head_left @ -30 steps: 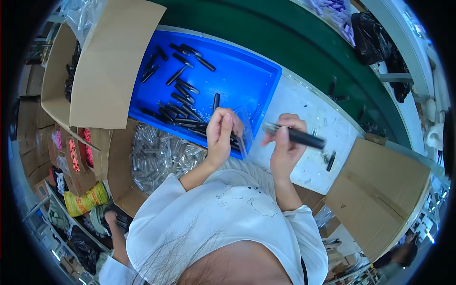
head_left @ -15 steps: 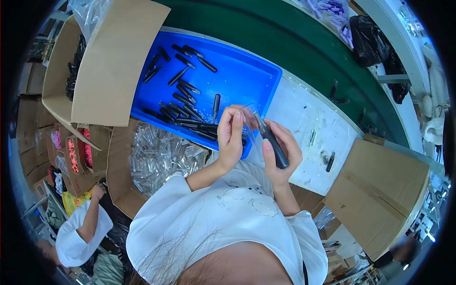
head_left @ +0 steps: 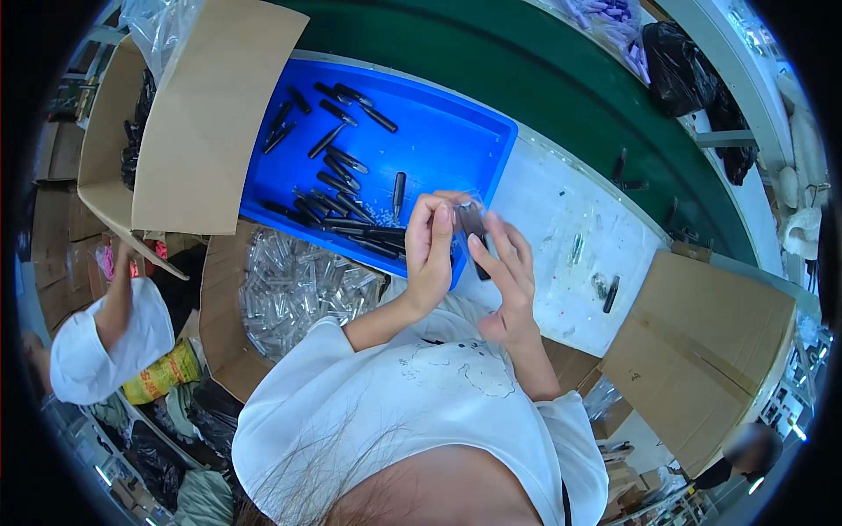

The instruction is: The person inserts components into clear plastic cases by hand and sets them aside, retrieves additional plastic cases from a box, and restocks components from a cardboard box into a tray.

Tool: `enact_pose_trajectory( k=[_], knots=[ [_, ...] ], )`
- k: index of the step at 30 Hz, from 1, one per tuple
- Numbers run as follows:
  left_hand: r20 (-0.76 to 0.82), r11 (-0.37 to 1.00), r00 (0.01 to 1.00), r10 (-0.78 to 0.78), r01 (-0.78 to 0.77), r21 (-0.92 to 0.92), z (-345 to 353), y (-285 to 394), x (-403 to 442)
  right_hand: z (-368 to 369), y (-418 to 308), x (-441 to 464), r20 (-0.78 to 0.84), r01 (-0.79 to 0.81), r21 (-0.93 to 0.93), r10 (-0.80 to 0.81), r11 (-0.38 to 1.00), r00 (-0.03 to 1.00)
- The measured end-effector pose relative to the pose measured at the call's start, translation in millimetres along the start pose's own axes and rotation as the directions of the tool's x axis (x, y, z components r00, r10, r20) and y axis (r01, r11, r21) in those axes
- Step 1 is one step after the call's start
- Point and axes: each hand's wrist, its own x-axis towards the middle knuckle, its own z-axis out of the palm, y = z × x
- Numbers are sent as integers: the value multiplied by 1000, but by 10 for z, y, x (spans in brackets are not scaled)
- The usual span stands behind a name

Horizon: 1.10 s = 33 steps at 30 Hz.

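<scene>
**Firm on One Side, Light on the Other**

The black tube (head_left: 474, 225) sits between my hands, just over the near right edge of the blue tray (head_left: 430, 131), its top end up by my fingertips. A bit of clear plastic (head_left: 474, 201) glints there; I can't tell whether it goes around the tube or lies beside it. My left hand (head_left: 430, 254) is curled, thumb and fingers pinched close on the plastic, as best I can judge. My right hand (head_left: 507, 272) is half open, fingers long and loose, thumb against the tube; whether it really grips, I can't tell.

I'd do best to let the left be the anchor, line the two pieces up straight, and press evenly along their length, since slick plastic probably skids if pushed askew. Working low over the tray seems wise, with more tubes (head_left: 399, 195) lying in it. Nearer my body, a carton (head_left: 221, 324) holds loose clear pieces (head_left: 298, 280); to my right is the white surface (head_left: 544, 184).
</scene>
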Motion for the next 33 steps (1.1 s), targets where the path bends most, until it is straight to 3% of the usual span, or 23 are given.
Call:
enact_pose_trajectory(
  k=[2,6,8,9,10,12,13,14,16,18,20,21,22,23,24,25,26,27,28,30,31,33],
  knots=[
    [28,996,997,-66,67,-64,92,28,9,47,-20,-71,-52,-145,127,153,981,987],
    [104,989,987,-119,128,-76,93,-60,-21,235,35,-261,-143,-290,175,316,941,938],
    [65,932,978,-198,209,-295,150,-103,-33,218,37,-219,-181,-355,140,376,924,909],
    [127,966,982,-141,165,-200,89,-141,-9,210,46,-198,-194,-375,129,395,918,898],
    [127,966,982,-138,162,-202,118,-182,-7,203,73,-178,-201,-440,268,496,857,845],
    [101,943,974,-202,222,-250,238,-236,13,172,139,-164,-164,-519,528,680,673,715],
    [78,928,959,-271,282,-243,245,-293,30,135,236,-223,-43,-606,406,677,684,735],
    [84,927,960,-267,280,-249,267,-361,62,143,328,-260,-50,-603,401,674,689,737],
    [-43,930,954,-296,277,-243,314,-509,121,163,544,-307,120,-618,558,683,553,720],
    [-60,929,953,-295,272,-251,292,-763,109,96,884,-348,114,-630,551,698,548,707],
    [-242,958,941,-236,267,103,310,-961,99,-105,1666,-403,50,-610,513,689,604,723],
    [-319,944,905,-282,322,79,357,-884,68,-204,2027,-368,-124,-600,551,768,580,629],
    [-335,949,904,-265,305,75,306,-865,26,-378,2435,-351,-219,-623,608,858,492,465],
    [-224,926,914,-338,366,94,188,-825,-72,-520,3234,-567,-278,-620,504,793,601,543],
    [-112,898,905,-411,423,120,86,-777,-172,-620,3967,-784,-551,-684,123,623,719,556],
    [-155,904,907,-392,411,117,34,-720,-269,-830,4089,-714,-582,-761,5,621,648,525],
    [-137,884,889,-436,452,119,-35,-633,-367,-926,4523,-907,-486,-811,258,796,525,360],
    [-120,863,870,-479,492,120,-99,-548,-469,-1015,4415,-798,-392,-769,505,898,392,200],
    [-159,865,871,-466,486,124,-155,-468,-580,-1001,4480,-669,-358,-773,503,907,387,222],
    [-309,871,864,-397,461,168,-274,-331,-755,-1191,4526,-785,-425,-951,138,884,275,194],
    [-407,849,829,-383,490,198,-326,-266,-831,-1179,4534,-731,-423,-955,139,887,263,183],
    [-546,839,779,-310,494,228,-472,-197,-972,-1126,4584,-580,-540,-868,-485,745,105,391]
  ],
)
